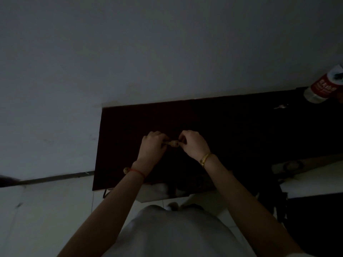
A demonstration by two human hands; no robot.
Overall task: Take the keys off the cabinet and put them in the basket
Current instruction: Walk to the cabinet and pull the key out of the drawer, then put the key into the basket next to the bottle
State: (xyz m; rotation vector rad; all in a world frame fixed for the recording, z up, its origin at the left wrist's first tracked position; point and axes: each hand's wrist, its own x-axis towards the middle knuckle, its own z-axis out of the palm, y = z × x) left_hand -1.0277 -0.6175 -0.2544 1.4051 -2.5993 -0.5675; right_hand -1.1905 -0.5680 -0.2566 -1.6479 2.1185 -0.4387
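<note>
Both forearms reach over the dark cabinet (222,130), where the left hand (153,145) and right hand (194,144) pinch a brass key (172,143) between them. Another key (281,106) lies far right. No basket shows; a firm one-handed grip seems wise before carrying.

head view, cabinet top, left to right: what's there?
left hand → key pinched between both hands → right hand → small key lying on the cabinet → bottle at the far right edge. No basket in view.
</note>
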